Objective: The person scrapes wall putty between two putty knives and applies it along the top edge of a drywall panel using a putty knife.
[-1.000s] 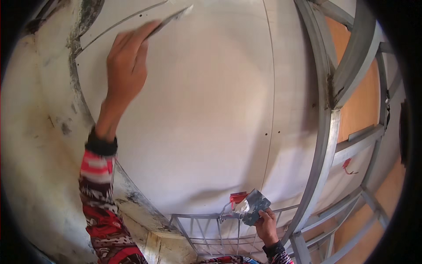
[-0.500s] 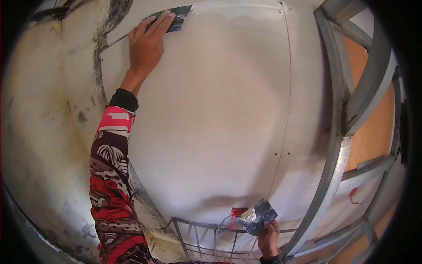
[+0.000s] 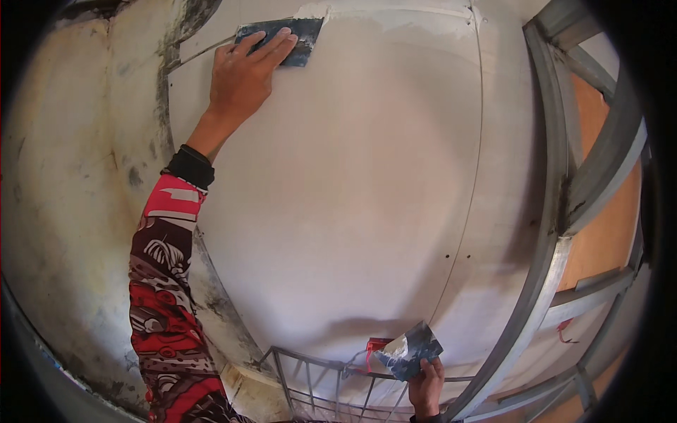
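High on the white wallboard (image 3: 338,183), my left hand (image 3: 243,81) presses a dark, flat scraper blade (image 3: 305,44) against the surface, fingers spread over its face. The blade lies just below a horizontal joint with a whitish band of filler (image 3: 395,15) along it. Low down and to the right, my right hand (image 3: 426,389) grips a second scraper (image 3: 421,350) by its lower corner, thumb on the face. White paste (image 3: 396,352) clings to the left part of that blade.
A stained old wall (image 3: 77,183) runs down the left. Grey metal framing (image 3: 546,282) with orange panels (image 3: 603,211) stands on the right. Below, a metal rail grid (image 3: 310,374) and a red object (image 3: 377,345) sit behind my right hand's scraper.
The view has shifted, so the board's seam appears further right. My left hand and its scraper sit a little lower and further right in the picture. My right hand has hardly moved.
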The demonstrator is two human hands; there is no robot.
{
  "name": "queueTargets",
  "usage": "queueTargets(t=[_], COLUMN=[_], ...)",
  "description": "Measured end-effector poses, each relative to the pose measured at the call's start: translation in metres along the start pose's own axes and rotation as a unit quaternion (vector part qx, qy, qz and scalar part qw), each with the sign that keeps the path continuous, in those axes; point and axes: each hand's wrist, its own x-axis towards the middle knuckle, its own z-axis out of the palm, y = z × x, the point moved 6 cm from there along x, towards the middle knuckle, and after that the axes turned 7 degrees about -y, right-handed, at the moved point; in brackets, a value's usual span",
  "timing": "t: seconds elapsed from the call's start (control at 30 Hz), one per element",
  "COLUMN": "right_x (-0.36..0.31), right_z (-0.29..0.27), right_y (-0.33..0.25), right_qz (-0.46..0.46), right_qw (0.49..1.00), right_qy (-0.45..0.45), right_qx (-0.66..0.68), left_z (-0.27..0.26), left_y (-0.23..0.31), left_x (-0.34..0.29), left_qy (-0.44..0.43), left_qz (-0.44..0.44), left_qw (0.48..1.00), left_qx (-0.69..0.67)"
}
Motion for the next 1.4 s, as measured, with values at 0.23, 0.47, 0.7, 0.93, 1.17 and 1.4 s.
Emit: queueTargets(t=[0.23, 0.47, 0.7, 0.93, 1.17, 1.4], right_x=[0.004, 0.003, -0.008, 0.001, 0.008, 0.0], right_z=[0.001, -0.009, 0.014, -0.002, -0.012, 0.001], right_y=[-0.002, 0.002, -0.006, -0.001, 0.007, 0.001], right_qz=[-0.004, -0.027, -0.037, -0.026, -0.02, -0.016], right_qw=[1.0, 1.0, 0.999, 0.999, 1.0, 0.999], right_qy=[0.013, -0.01, -0.021, -0.018, 0.013, -0.033], right_qx=[0.02, 0.01, -0.009, -0.007, 0.01, -0.025], left_z=[-0.025, -0.034, -0.035, -0.032, -0.027, 0.005], left_y=[0.008, 0.008, 0.025, 0.043, -0.016, -0.012], left_x=[0.024, 0.045, 0.045, 0.028, 0.024, 0.004], left_qy=[0.024, -0.008, 0.003, 0.053, 0.054, 0.072], left_qz=[-0.056, -0.171, -0.123, 0.001, -0.054, -0.055], left_qw=[0.989, 0.983, 0.99, 0.991, 0.985, 0.995], left_qx=[-0.135, -0.071, -0.074, -0.124, -0.155, -0.046])
